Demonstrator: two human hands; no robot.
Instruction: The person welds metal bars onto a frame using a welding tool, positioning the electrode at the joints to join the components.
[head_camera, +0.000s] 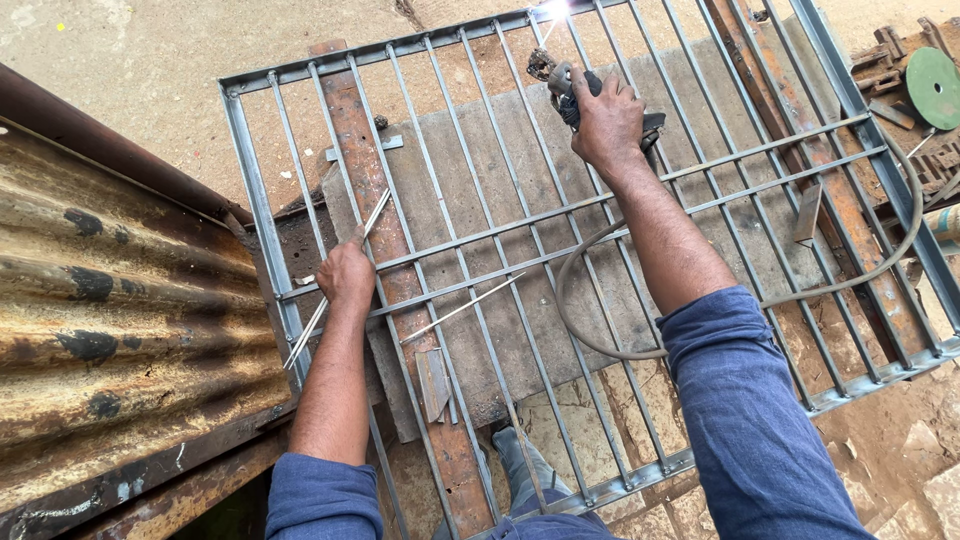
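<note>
Metal grille (560, 240): lies flat on rusty beams, bars reachable from above. Right hand (606, 125): grip closed on welding holder (562, 88), rod tip sparking at top rail. Left hand (345, 275): grip closed on spare rods (335, 285), resting on grille, steadying.

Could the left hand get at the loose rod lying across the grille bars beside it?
Probably yes: the loose rod lies uncovered just beside the left hand, though that hand already grips thin rods.

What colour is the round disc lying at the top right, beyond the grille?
Green: the round disc shows best in the head view, beside rusty scrap metal.
</note>
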